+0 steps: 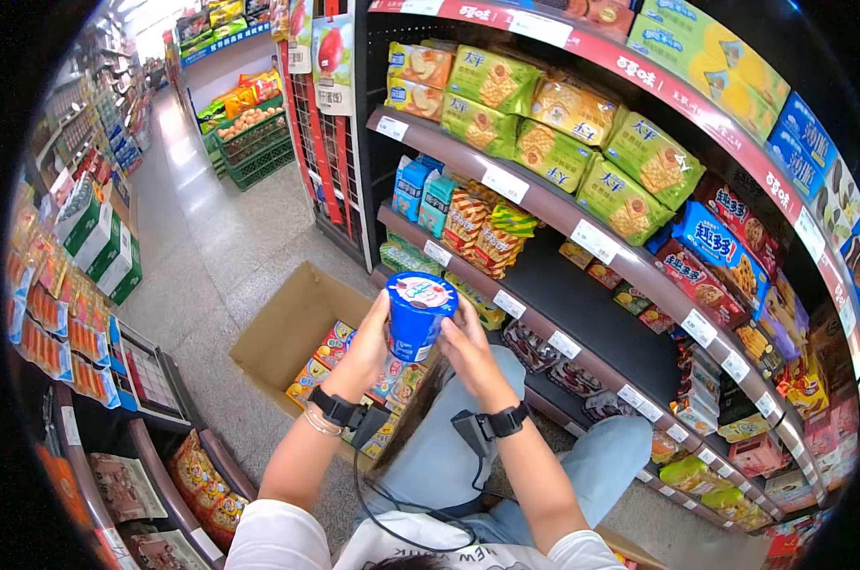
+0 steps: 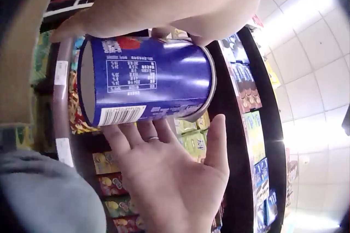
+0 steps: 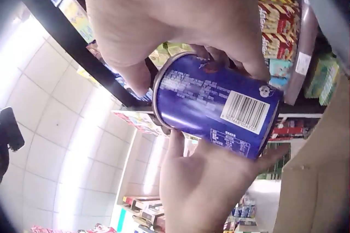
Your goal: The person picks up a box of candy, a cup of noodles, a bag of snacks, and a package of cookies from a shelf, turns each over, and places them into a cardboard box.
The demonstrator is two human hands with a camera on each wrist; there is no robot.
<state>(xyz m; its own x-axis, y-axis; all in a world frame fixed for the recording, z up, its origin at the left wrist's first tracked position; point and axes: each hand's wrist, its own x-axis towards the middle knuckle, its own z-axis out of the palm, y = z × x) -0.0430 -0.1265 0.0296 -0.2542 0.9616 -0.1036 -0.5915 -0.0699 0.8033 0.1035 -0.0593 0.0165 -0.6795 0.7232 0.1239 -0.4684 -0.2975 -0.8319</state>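
A blue round tub [image 1: 413,328] is held upright in front of the knees, its pale printed lid facing up. The left hand [image 1: 368,347] holds its left side, and the right hand [image 1: 470,353] its right side near the rim. Across the left wrist view the tub [image 2: 178,77] shows a nutrition table and a white barcode label; the fingers of the right hand [image 2: 169,181], one wearing a ring, pass behind it. In the right wrist view the right hand [image 3: 169,20] spans the tub [image 3: 188,99], with the left hand [image 3: 202,189] on the opposite side; some fingertips are hidden.
An opened cardboard box [image 1: 268,347] with several colourful packs stands on the floor below the hands. Shelves [image 1: 582,304] of biscuits and snacks curve along the right. More racks [image 1: 154,399] line the left, and green crates [image 1: 249,152] stand down the aisle.
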